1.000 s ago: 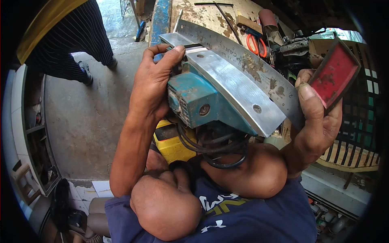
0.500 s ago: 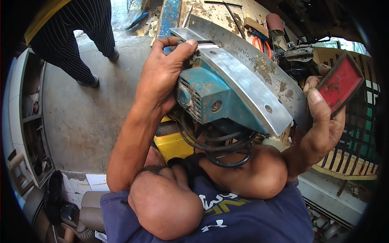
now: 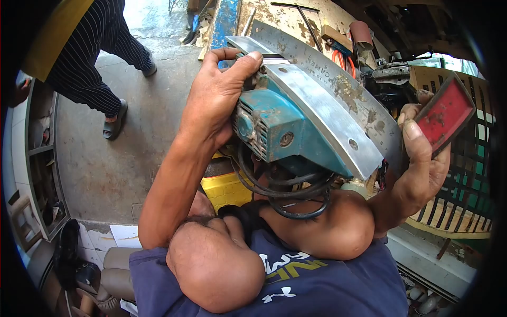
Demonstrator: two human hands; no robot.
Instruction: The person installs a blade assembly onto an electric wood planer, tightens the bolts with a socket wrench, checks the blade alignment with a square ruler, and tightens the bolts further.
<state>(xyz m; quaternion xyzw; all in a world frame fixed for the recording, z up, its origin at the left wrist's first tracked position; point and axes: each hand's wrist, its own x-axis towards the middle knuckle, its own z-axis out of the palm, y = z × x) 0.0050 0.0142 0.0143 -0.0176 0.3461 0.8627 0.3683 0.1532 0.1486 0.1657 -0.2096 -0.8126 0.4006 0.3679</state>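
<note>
A teal electric planer (image 3: 280, 124) lies on its side between my arms, its shiny metal sole turned up and its black cord looped below. My left hand (image 3: 224, 84) grips its front end, thumb on the sole near the blade slot. Behind the sole stands a stained steel hand saw blade (image 3: 343, 87) with lettering on it. In my right hand (image 3: 420, 150), thumb and fingers close around a dark-framed piece with a worn red face (image 3: 446, 116); part of this hand is hidden behind the piece.
A worn bench (image 3: 274, 21) with a blue edge holds rods, a wood block, orange-handled scissors and a reddish roll (image 3: 361, 33). A yellow case (image 3: 227, 189) is below the planer. At the upper left stands a person in striped trousers (image 3: 87, 63). A slatted rack (image 3: 454, 211) is at right.
The planer and both hands have shifted slightly right in view. My grips look the same. The person in striped trousers has moved their feet, one now nearer.
</note>
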